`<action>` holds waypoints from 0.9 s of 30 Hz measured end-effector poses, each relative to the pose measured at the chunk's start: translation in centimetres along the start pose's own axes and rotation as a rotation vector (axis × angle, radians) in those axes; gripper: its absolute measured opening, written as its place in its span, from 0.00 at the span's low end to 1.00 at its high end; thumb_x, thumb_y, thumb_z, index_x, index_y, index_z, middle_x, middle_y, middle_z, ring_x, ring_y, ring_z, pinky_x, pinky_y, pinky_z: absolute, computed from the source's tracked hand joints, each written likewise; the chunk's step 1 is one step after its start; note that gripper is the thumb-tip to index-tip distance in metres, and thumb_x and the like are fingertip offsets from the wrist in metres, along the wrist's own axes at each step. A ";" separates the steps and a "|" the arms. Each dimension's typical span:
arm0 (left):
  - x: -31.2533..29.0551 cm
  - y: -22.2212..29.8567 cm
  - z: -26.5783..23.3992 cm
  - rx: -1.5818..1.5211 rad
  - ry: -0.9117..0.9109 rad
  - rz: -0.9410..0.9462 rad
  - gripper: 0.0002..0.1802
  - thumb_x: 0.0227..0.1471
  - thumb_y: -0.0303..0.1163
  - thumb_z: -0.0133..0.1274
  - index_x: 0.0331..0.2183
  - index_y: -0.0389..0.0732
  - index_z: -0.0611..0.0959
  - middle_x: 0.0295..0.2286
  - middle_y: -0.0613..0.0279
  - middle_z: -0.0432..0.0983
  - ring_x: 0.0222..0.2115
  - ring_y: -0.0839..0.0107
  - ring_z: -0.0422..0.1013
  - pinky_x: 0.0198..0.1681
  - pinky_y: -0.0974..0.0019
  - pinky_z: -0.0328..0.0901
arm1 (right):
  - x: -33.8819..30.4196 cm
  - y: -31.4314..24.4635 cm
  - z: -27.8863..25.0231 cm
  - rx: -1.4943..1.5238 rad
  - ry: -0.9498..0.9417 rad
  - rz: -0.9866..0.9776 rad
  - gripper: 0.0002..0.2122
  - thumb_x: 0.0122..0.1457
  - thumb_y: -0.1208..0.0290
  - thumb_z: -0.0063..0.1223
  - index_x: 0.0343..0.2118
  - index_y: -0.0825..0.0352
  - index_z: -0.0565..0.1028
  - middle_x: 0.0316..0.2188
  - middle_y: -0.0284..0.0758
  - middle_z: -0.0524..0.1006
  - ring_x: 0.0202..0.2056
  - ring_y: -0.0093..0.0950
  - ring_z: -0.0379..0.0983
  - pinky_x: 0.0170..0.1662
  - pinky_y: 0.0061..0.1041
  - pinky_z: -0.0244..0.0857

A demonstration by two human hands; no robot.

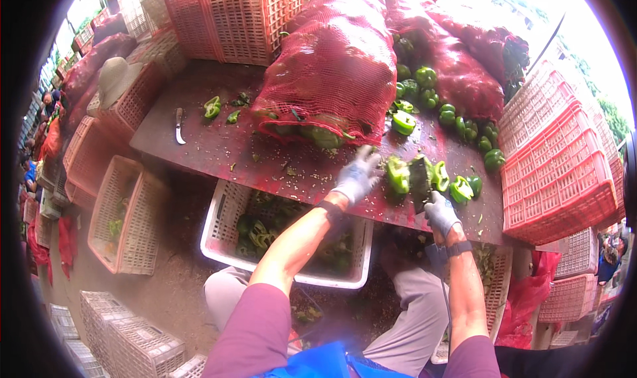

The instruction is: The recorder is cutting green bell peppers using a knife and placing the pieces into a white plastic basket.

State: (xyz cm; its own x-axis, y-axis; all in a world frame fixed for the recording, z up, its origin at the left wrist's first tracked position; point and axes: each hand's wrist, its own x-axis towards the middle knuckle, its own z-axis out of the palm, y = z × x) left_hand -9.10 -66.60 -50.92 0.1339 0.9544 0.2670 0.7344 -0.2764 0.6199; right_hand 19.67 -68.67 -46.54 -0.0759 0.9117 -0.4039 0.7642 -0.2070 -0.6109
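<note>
My right hand [441,213], in a pale glove, is closed round the handle of a broad, dark-bladed knife [420,178]. The blade stands between cut green bell pepper pieces, one pepper half [398,175] to its left and more pieces [460,189] to its right. My left hand [357,176], also gloved, is over the table beside that left pepper half, its fingers apart and slightly blurred, holding nothing that I can see. Just beyond it lies the mouth of a large red mesh sack [332,66] of peppers. Another cut pepper [403,123] rests farther back.
Whole green peppers [468,129] spill from a second red sack [458,60]. A small curved knife [179,126] lies on the dark table [219,146] at left. Below its edge stands a white crate [225,251] with pepper pieces. Red crates [557,172] stack at right.
</note>
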 end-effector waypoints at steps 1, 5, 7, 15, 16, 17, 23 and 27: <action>0.0 -0.8 -0.9 0.021 0.144 -0.069 0.26 0.51 0.37 0.64 0.52 0.49 0.78 0.58 0.52 0.66 0.53 0.50 0.72 0.54 0.53 0.70 | 0.9 1.2 0.0 -0.053 0.104 0.045 0.13 0.57 0.73 0.46 0.43 0.73 0.73 0.29 0.48 0.81 0.25 0.39 0.81 0.29 0.38 0.75; 0.4 -3.5 -4.5 0.074 0.594 -0.339 0.27 0.47 0.40 0.69 0.46 0.45 0.77 0.48 0.51 0.71 0.48 0.50 0.73 0.51 0.51 0.69 | 2.9 1.3 0.1 -0.588 0.180 0.085 0.16 0.62 0.70 0.41 0.47 0.72 0.74 0.43 0.56 0.80 0.47 0.50 0.79 0.51 0.47 0.71; 1.7 -4.7 -6.5 0.124 0.560 -0.397 0.36 0.46 0.47 0.69 0.53 0.46 0.74 0.52 0.48 0.69 0.49 0.48 0.73 0.51 0.50 0.70 | 2.7 -1.4 -0.6 -0.677 0.137 0.065 0.16 0.63 0.69 0.39 0.47 0.72 0.75 0.46 0.57 0.80 0.51 0.51 0.77 0.55 0.46 0.69; 5.3 -4.7 -6.3 0.003 0.246 -0.496 0.56 0.44 0.52 0.68 0.68 0.49 0.58 0.50 0.38 0.75 0.50 0.44 0.75 0.53 0.49 0.70 | 3.6 0.0 -1.0 -0.461 0.087 0.132 0.18 0.61 0.68 0.45 0.50 0.72 0.74 0.48 0.57 0.78 0.52 0.50 0.76 0.54 0.44 0.70; 4.4 -4.7 -6.4 -0.118 0.224 -0.501 0.58 0.44 0.48 0.69 0.69 0.51 0.56 0.49 0.37 0.77 0.50 0.44 0.75 0.54 0.50 0.69 | 3.3 0.2 -0.8 -0.386 0.090 0.135 0.17 0.61 0.69 0.45 0.49 0.72 0.74 0.45 0.55 0.79 0.47 0.48 0.78 0.49 0.43 0.72; 3.3 -4.4 -6.1 -0.224 0.240 -0.506 0.58 0.45 0.46 0.69 0.70 0.53 0.55 0.51 0.38 0.76 0.52 0.45 0.74 0.55 0.51 0.68 | 2.9 0.4 -1.2 -0.307 0.089 0.125 0.16 0.60 0.70 0.45 0.49 0.72 0.74 0.42 0.54 0.80 0.42 0.45 0.79 0.44 0.42 0.73; -1.9 -0.3 -7.3 -0.322 0.320 -0.465 0.52 0.49 0.31 0.64 0.70 0.57 0.56 0.37 0.56 0.83 0.35 0.60 0.80 0.47 0.54 0.72 | 3.7 3.8 -2.4 -0.027 0.077 0.129 0.14 0.59 0.73 0.46 0.45 0.72 0.74 0.32 0.48 0.81 0.29 0.37 0.82 0.30 0.39 0.75; -2.1 -2.1 -4.4 -0.013 0.404 -0.343 0.44 0.49 0.44 0.67 0.64 0.49 0.68 0.56 0.48 0.70 0.54 0.51 0.69 0.58 0.53 0.66 | 3.5 3.1 -0.8 -0.159 0.112 0.091 0.14 0.58 0.73 0.45 0.44 0.74 0.74 0.32 0.50 0.82 0.29 0.39 0.82 0.33 0.39 0.75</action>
State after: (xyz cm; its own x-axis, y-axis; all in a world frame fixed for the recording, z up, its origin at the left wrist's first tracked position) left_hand -13.88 -68.57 -49.54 -0.3812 0.8713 0.3089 0.6827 0.0400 0.7296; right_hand 22.26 -65.89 -49.33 0.0626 0.9275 -0.3687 0.8567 -0.2394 -0.4569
